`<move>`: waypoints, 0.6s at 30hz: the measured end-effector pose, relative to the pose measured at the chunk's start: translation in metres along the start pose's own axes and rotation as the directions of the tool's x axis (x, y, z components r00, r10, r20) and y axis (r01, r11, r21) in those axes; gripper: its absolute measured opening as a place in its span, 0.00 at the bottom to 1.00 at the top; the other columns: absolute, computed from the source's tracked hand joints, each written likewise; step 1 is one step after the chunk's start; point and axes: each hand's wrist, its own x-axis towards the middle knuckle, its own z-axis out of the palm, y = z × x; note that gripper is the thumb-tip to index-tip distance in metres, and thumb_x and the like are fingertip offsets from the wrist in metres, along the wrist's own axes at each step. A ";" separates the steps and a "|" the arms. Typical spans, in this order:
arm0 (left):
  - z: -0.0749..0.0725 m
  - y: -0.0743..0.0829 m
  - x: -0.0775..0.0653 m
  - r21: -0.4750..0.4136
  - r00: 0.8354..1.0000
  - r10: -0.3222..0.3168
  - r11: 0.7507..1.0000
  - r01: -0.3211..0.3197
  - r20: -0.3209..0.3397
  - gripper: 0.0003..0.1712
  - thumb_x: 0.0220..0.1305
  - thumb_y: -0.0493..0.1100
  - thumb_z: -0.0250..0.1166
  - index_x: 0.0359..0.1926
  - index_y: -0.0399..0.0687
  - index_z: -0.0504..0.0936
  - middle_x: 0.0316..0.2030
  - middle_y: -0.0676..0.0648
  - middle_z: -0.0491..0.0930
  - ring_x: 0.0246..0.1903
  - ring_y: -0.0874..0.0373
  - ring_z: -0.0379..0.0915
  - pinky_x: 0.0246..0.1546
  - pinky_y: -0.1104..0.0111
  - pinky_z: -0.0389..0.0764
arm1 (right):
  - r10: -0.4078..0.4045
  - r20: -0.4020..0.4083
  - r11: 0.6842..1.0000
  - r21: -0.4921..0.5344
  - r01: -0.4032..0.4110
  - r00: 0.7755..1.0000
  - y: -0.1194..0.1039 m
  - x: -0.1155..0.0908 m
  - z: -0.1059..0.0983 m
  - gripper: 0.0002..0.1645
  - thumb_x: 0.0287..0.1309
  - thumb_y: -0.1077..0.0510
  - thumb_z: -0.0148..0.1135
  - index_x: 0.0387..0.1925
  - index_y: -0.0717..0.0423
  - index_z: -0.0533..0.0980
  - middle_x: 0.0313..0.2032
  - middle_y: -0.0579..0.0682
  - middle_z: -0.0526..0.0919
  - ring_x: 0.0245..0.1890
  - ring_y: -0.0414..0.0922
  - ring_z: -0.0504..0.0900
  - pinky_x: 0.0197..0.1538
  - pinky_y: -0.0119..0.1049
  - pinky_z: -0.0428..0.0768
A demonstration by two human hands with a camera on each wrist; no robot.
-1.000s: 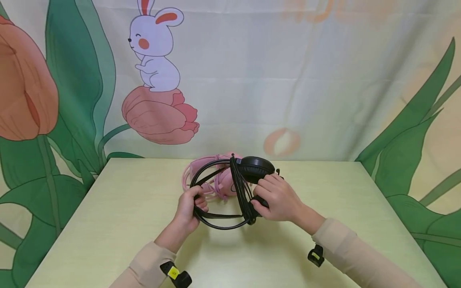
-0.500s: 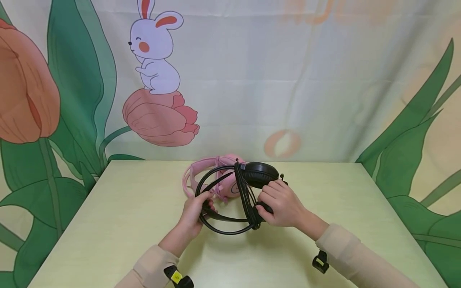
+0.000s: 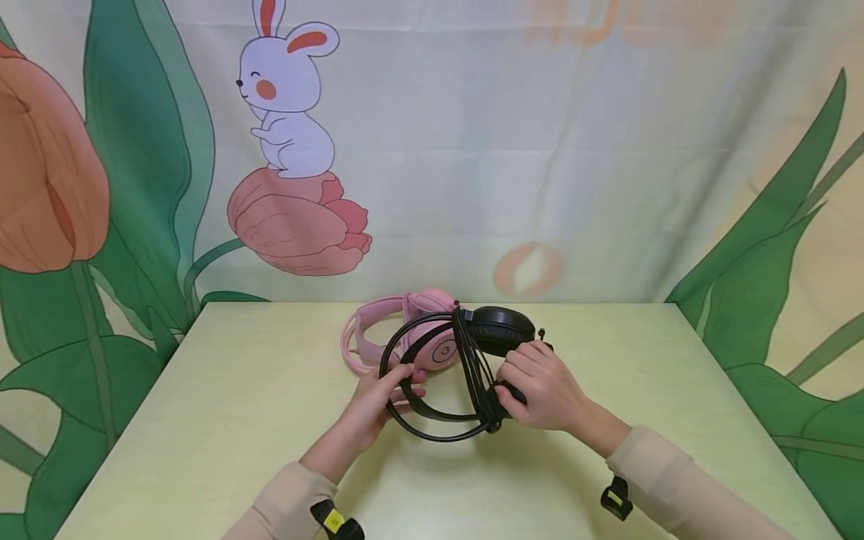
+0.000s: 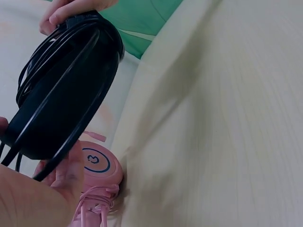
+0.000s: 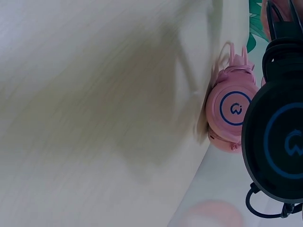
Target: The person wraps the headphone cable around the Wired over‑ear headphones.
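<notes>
Black headphones (image 3: 501, 330), with their cable bundled around the band and cups, are held up off the table between both hands. At the headband's left side, my left hand (image 3: 373, 399) holds the band between the thumb and fingers, which look fairly extended. My right hand (image 3: 541, 387) grips the near ear cup, mostly covering it in the head view. The right wrist view shows a black ear cup (image 5: 279, 137) with a blue ring and logo. Behind them, pink headphones (image 3: 442, 351) lie on the table, their cable wrapped around the band; the black pair partly covers them.
The pale wooden table (image 3: 236, 405) ends at a printed cloth backdrop (image 3: 432, 150) showing a rabbit and flowers. Black wrist cameras (image 3: 337, 521) sit on both sleeves. Shadows of the arms fall on the tabletop.
Both hands have shifted right and slightly toward the body with the black headphones, so more of the pink pair shows. The left fingers have straightened around the headband.
</notes>
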 end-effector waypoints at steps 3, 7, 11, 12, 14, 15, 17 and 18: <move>0.000 -0.001 0.000 0.014 1.000 0.012 1.000 -0.013 0.021 0.11 0.61 0.45 0.54 0.40 0.43 0.69 0.34 0.49 0.82 0.32 0.56 0.80 0.40 0.60 0.80 | 0.013 0.003 1.000 -0.008 -0.012 1.000 0.000 -0.003 -0.002 0.11 0.53 0.54 0.48 0.21 0.52 0.71 0.21 0.43 0.71 0.25 0.43 0.69 0.33 0.38 0.69; -0.002 0.000 0.000 0.020 0.998 0.038 0.999 -0.039 0.048 0.15 0.63 0.45 0.51 0.46 0.40 0.69 0.37 0.48 0.80 0.34 0.57 0.79 0.42 0.60 0.79 | 0.034 0.006 0.999 -0.030 -0.034 0.999 0.001 -0.007 -0.006 0.11 0.54 0.54 0.47 0.21 0.52 0.71 0.22 0.44 0.71 0.26 0.44 0.69 0.33 0.39 0.68; -0.007 0.002 0.001 0.042 0.996 0.059 0.997 -0.062 0.065 0.21 0.65 0.44 0.50 0.54 0.35 0.66 0.45 0.41 0.77 0.39 0.56 0.79 0.45 0.60 0.78 | 0.054 -0.010 0.997 -0.062 -0.055 0.998 0.005 -0.011 -0.010 0.11 0.55 0.55 0.45 0.22 0.53 0.71 0.22 0.45 0.70 0.26 0.46 0.68 0.32 0.40 0.67; -0.008 0.002 0.001 0.050 0.996 0.061 0.997 -0.065 0.066 0.23 0.65 0.44 0.49 0.56 0.34 0.65 0.47 0.38 0.76 0.41 0.54 0.78 0.46 0.60 0.78 | 0.058 -0.015 0.996 -0.070 -0.059 0.998 0.007 -0.012 -0.011 0.11 0.55 0.55 0.45 0.22 0.53 0.71 0.22 0.46 0.70 0.25 0.46 0.68 0.32 0.40 0.67; -0.013 0.001 0.002 0.074 0.996 0.062 0.995 -0.067 0.066 0.25 0.66 0.44 0.49 0.58 0.32 0.63 0.52 0.34 0.73 0.44 0.50 0.77 0.47 0.60 0.78 | 0.065 -0.021 0.994 -0.084 -0.066 0.998 0.011 -0.015 -0.013 0.11 0.54 0.56 0.45 0.22 0.54 0.71 0.22 0.46 0.70 0.25 0.46 0.68 0.32 0.41 0.67; -0.015 0.001 0.002 0.088 0.996 0.061 0.994 -0.067 0.068 0.26 0.66 0.45 0.48 0.59 0.31 0.62 0.53 0.32 0.72 0.46 0.48 0.76 0.47 0.60 0.78 | 0.069 -0.021 0.993 -0.091 -0.071 0.997 0.013 -0.016 -0.015 0.11 0.54 0.56 0.45 0.22 0.54 0.71 0.22 0.46 0.70 0.25 0.47 0.68 0.32 0.41 0.67; -0.019 0.000 0.003 0.127 0.996 0.057 0.990 -0.065 0.068 0.26 0.67 0.45 0.48 0.60 0.32 0.62 0.55 0.32 0.70 0.48 0.46 0.75 0.48 0.60 0.77 | 0.078 -0.019 0.992 -0.103 -0.080 0.997 0.018 -0.019 -0.017 0.11 0.54 0.57 0.45 0.22 0.55 0.71 0.22 0.47 0.70 0.26 0.47 0.68 0.33 0.41 0.67; -0.022 0.000 0.003 0.153 0.996 0.055 0.986 -0.065 0.067 0.26 0.67 0.45 0.48 0.60 0.32 0.62 0.56 0.32 0.70 0.49 0.45 0.75 0.49 0.59 0.76 | 0.083 -0.015 0.990 -0.111 -0.084 0.996 0.020 -0.021 -0.018 0.11 0.54 0.57 0.45 0.22 0.55 0.71 0.22 0.47 0.69 0.26 0.47 0.68 0.33 0.41 0.67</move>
